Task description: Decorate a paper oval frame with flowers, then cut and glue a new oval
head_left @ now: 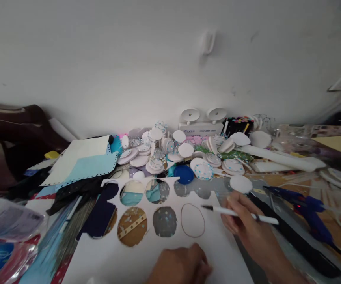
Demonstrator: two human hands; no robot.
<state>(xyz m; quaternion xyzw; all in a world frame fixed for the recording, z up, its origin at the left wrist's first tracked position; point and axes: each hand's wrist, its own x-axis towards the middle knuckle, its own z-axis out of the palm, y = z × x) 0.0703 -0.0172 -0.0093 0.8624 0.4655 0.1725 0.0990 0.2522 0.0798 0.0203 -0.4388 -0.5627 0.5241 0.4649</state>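
Note:
A white sheet [158, 252] with several round holes cut out of it lies in front of me. On its right part a thin brown oval outline [193, 220] is drawn. My right hand [245, 225] grips a white marker pen [261, 218], its dark tip pointing left, just right of the outline. The tip seems to hover over the sheet, but contact is hard to judge. My left hand [182, 264] rests low on the sheet with fingers curled in; what they hold, if anything, is hidden. A white disc [241, 184] lies just beyond my right hand.
Piles of white discs with blue dots [204, 170] fill the back, before a twin-headed white lamp [201, 128]. A blue glue gun [303, 209] and a long black object [300, 240] lie at right. Pale blue paper [90, 167] and thin wire rods [75, 228] lie left.

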